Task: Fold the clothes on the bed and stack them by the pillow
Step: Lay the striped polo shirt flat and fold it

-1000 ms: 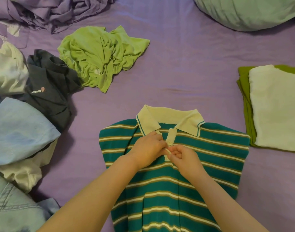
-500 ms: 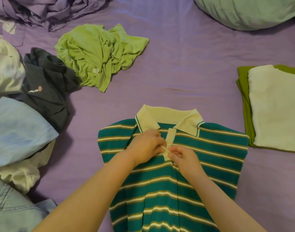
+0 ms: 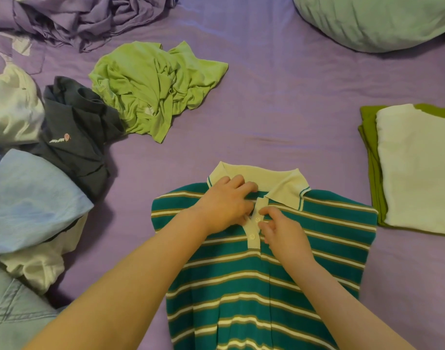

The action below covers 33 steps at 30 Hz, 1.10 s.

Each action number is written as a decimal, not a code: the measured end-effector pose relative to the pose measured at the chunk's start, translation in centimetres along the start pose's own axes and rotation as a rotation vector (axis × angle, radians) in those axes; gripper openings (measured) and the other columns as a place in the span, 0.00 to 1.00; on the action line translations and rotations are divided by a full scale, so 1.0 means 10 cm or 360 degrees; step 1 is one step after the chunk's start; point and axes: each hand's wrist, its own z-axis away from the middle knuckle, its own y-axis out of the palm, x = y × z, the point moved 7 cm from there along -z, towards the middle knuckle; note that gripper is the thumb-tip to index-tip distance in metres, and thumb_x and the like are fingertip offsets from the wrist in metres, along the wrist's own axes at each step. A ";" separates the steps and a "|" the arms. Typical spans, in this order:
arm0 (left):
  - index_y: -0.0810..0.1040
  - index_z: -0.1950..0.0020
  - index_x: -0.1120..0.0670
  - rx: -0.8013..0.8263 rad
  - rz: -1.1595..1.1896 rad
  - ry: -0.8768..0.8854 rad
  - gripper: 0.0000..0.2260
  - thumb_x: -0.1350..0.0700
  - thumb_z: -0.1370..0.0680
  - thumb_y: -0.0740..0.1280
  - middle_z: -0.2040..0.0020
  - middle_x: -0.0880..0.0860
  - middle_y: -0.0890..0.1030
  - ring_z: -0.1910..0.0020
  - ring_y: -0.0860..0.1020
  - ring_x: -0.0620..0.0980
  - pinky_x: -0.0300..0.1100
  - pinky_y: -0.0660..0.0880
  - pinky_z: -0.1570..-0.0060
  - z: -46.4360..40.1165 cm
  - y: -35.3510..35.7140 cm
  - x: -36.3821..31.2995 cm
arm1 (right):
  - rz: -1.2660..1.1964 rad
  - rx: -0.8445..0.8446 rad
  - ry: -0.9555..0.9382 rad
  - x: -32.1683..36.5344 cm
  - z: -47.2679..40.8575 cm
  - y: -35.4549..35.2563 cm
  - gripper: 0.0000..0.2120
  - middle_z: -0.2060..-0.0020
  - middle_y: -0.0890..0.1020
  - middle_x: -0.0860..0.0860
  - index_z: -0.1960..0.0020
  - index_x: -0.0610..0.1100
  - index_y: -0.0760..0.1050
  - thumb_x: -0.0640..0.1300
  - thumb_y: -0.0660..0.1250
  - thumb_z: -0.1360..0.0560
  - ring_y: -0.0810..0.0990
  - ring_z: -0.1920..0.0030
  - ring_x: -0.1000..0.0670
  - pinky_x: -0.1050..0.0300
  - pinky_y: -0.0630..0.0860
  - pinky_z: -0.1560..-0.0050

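Buttoning comes before folding here, so the striped polo shirt (image 3: 264, 271), lying face up at the near middle of the bed (image 3: 279, 102), wants its placket (image 3: 254, 224) closed flat. To do it well, I would hold the placket taut, line up the two sides, ease the button (image 3: 257, 219) through, then smooth the collar (image 3: 256, 181) level.

Left hand (image 3: 225, 207) lies over the shirt's chest with fingers partly curled, its tips on the cloth under the collar and at the placket's edge; whether it pinches the fabric I cannot tell. Right hand (image 3: 283, 233) has fingers bent, thumb and forefinger pinching the placket beside the button.

Folded white top (image 3: 418, 168) rests on a folded green garment (image 3: 370, 147) at the right edge, below the pillow (image 3: 373, 18). Unfolded clothes crowd the left edge, including a crumpled lime green shirt (image 3: 150, 87).
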 end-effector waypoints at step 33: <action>0.80 0.45 0.46 -0.0109 0.0390 -0.0223 0.09 0.47 0.22 0.64 0.49 0.45 0.81 0.41 0.71 0.48 0.49 0.51 0.29 -0.07 0.15 0.09 | -0.0818 0.0365 0.0303 -0.02 -0.28 0.02 0.04 0.59 0.80 0.52 0.51 0.47 0.77 0.40 0.64 0.22 0.77 0.60 0.55 0.64 0.76 0.61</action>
